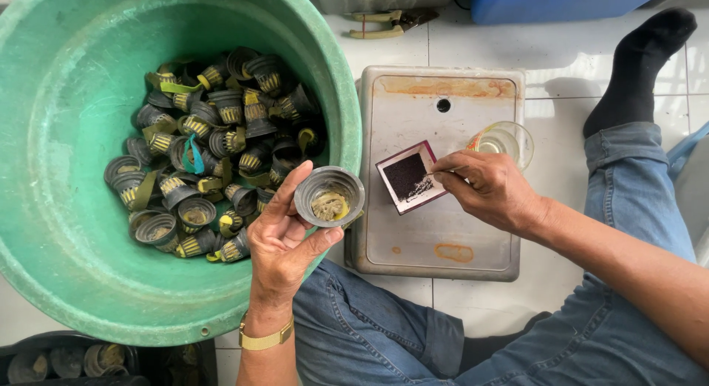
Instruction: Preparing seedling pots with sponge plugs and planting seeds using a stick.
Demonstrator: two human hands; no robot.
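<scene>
Green basin (66,231) on the tiled floor (561,61) holds a heap of dark ribbed cups (214,135). Beside it lies a stained metal tray (413,238). On the tray: a small square box (406,176) of dark powder, right hand (491,190) pinching at its edge (fingertips together); a glass (509,138) stands behind. Left hand (284,234) clamps one cup (329,197) by its rim, mouth up, yellowish residue inside. Judged light, rigid, possibly greasy; the ribbed wall offers the surest hold.
</scene>
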